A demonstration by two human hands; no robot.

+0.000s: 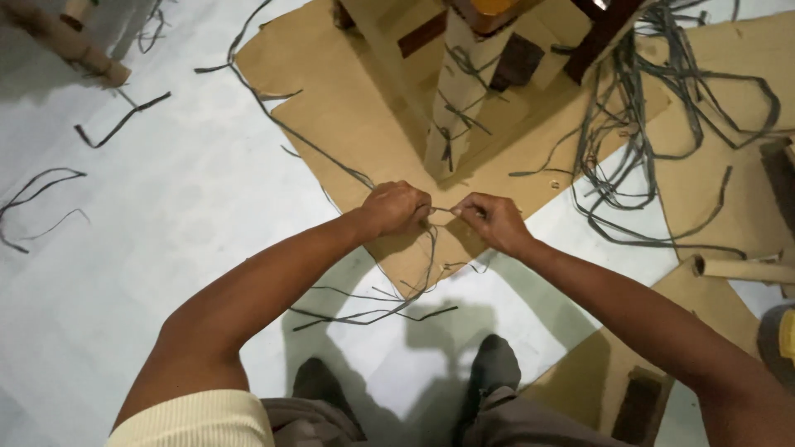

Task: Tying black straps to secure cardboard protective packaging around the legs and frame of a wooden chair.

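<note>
Left hand [396, 209] and right hand [492, 220] both pinched shut on thin dark fibre strand [444, 210], short stretch taut between fingertips, above brown cardboard sheet [348, 116]. Loose ends trail to pale floor [166, 215]. Looks like twisting or joining strands; next move needs steady tension. Tangled strips [638, 124] well apart.

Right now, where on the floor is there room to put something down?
The pale floor left of the left hand, between the cardboard sheet and loose strips, is mostly bare. Beyond the right hand, the tangled strip pile crowds it.
</note>
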